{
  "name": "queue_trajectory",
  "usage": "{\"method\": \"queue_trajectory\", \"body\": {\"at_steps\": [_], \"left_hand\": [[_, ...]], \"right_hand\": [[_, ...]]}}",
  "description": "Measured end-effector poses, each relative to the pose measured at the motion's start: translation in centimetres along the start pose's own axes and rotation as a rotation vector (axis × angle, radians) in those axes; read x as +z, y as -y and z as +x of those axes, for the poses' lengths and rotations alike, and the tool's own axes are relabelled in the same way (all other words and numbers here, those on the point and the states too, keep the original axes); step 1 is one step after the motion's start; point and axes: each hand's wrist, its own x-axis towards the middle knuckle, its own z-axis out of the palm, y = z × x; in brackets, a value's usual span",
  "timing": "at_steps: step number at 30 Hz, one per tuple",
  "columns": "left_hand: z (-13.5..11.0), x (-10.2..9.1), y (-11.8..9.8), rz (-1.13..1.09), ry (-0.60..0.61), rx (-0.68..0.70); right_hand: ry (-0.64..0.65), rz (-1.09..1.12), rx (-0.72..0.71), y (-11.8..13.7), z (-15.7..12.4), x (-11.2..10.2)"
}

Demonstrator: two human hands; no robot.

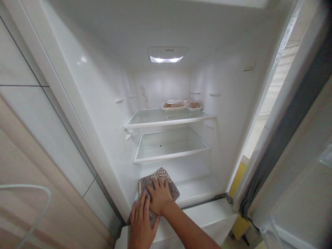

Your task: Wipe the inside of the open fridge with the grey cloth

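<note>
A folded brown and grey patterned cloth (172, 188) lies at the bottom of an open refrigerator, toward the left wall. My right hand (159, 197) rests flat on the cloth with its fingers spread. Nearer to me, my left hand (141, 216) lies at the cloth's left front edge, fingers stretched out and thumb apart. Both hands cover part of the cloth, and their fingertips are close together. Neither hand is wrapped around it.
Above the hands are a lower glass shelf (171, 147) and an upper glass shelf (155, 117). Two wrapped food trays (173, 104) sit on the upper one. A lit lamp (167, 57) is overhead. The open door (293, 166) stands on the right, tiled wall (52, 114) on the left.
</note>
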Motion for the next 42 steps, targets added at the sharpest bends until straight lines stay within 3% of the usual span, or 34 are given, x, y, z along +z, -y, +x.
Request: {"method": "queue_trajectory", "body": {"at_steps": [4, 11, 15, 20, 25, 32, 37, 42], "left_hand": [[0.0, 0.2, 0.3, 0.035, -0.017, 0.04], [0.0, 0.0, 0.7, 0.013, -0.016, 0.044], [-0.1, 0.0, 0.9, -0.005, -0.04, 0.068], [-0.4, 0.0, 1.0, -0.049, -0.078, 0.081], [-0.5, -0.1, 0.9, -0.076, -0.078, 0.049], [-0.7, -0.3, 0.8, -0.184, -0.074, -0.023], [-1.0, 0.0, 0.9, -0.192, -0.084, -0.046], [-1.1, 0.4, 1.2, -0.157, -0.083, -0.014]], "right_hand": [[-0.068, -0.026, 0.152, -3.6, -2.0, -0.7], [-0.17, -0.214, 0.448, -14.8, -7.2, -3.7], [-0.284, -0.272, 0.481, -17.3, -9.0, -4.0], [-0.352, -0.279, 0.457, -14.9, -9.6, -2.3], [-0.301, -0.186, 0.355, -8.9, -8.0, 0.1], [-0.078, -0.066, -0.038, 0.8, -1.9, 2.4], [0.001, -0.067, -0.113, 2.1, 0.5, 2.4], [-0.025, -0.005, -0.085, 1.6, -0.2, 2.1]]}}
